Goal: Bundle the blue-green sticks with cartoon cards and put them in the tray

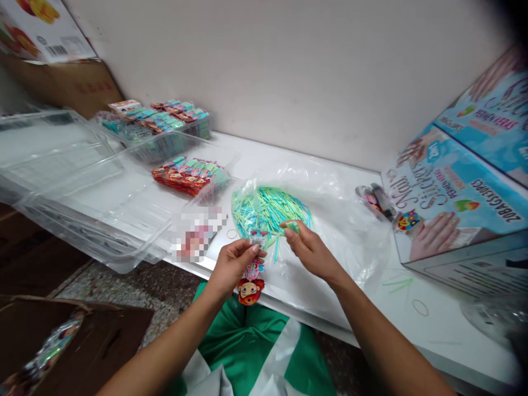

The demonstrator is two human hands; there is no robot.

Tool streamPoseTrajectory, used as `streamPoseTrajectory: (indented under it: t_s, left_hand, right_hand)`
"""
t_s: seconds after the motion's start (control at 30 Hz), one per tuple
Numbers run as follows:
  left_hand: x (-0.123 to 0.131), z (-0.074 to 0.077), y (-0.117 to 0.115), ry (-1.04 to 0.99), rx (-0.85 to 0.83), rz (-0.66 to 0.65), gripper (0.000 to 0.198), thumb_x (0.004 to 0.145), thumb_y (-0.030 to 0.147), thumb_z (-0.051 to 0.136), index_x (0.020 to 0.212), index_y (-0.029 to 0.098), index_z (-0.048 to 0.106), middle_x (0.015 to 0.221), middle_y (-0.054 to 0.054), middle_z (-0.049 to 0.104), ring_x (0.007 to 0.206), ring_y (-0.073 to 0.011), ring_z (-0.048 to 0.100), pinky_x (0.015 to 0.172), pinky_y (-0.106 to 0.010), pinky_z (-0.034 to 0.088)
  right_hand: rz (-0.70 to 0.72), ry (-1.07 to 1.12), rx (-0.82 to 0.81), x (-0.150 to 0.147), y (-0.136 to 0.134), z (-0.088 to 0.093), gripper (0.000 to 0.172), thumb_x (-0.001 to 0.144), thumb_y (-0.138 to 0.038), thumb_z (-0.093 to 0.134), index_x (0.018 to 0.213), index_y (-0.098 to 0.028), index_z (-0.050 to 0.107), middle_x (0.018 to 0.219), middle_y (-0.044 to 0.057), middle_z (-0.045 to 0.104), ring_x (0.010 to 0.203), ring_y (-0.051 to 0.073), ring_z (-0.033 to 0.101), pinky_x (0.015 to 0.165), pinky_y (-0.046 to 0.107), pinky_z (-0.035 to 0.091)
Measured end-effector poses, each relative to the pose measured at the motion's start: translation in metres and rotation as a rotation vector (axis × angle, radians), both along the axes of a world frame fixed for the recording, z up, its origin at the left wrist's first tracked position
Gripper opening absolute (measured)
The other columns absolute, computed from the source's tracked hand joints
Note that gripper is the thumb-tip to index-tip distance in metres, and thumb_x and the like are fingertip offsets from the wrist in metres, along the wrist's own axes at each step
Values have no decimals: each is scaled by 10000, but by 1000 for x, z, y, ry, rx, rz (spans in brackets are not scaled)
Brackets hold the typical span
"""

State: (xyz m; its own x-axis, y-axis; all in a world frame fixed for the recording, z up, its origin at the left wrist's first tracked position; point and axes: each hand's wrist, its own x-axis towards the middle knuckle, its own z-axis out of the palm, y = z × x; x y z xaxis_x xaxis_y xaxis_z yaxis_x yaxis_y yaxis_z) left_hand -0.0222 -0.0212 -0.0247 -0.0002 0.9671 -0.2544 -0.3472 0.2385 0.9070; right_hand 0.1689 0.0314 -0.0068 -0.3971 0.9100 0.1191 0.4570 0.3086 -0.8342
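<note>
The left hand (pixel 235 267) pinches a printed packet (pixel 250 289), which extends above and below the grip. The right hand (pixel 309 248), fingers curled closed, holds green sticks (pixel 292 226) just beside the loose pile (pixel 274 206) on the tabletop (pixel 447 324).

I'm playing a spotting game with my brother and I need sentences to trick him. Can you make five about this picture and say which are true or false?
1. The left hand holds a packet with a red-haired cartoon face. True.
2. The right hand holds scissors. False: its fingers pinch a small greenish thing, too blurry to name.
3. The pile of thin sticks is all red. False: they are green and blue.
4. A big clear tray is left of the pile in the picture. True.
5. The nail sticker box is on the floor. False: it stands on the white table.
</note>
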Motion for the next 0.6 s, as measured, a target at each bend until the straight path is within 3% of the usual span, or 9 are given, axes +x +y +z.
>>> streamPoseTrajectory:
  t_s: [0.1,0.2,0.33,0.6]
  left_hand:
    - [3,1,-1,33,32,-39,254,669,331,736,783,114,669,738,-70,715,688,-169,651,664,-260,487]
    - [3,3,-2,-13,29,-96,296,660,316,746,872,120,680,810,-78,721,710,-173,654,713,-294,501]
    - [0,3,-1,10,14,-158,305,669,325,736,891,116,716,843,-91,724,724,-182,654,735,-308,501]
    - [-2,-5,0,174,95,-63,194,639,313,747,703,131,726,627,-33,680,578,-149,583,586,-256,446]
  right_hand:
    - [97,-75,29,-14,-7,10,261,921,-426,375,795,-209,447,648,-32,457,594,125,445,575,250,337]
    - [105,-124,74,-20,-9,9,287,927,-405,364,709,-218,353,622,-41,424,565,120,415,546,248,304]
    - [168,-137,91,-20,-14,11,259,938,-397,336,749,-223,370,654,-30,436,599,133,445,581,254,337]
    - [350,-181,49,-9,-16,39,257,958,-370,316,992,-226,526,878,11,589,781,143,551,728,262,408]
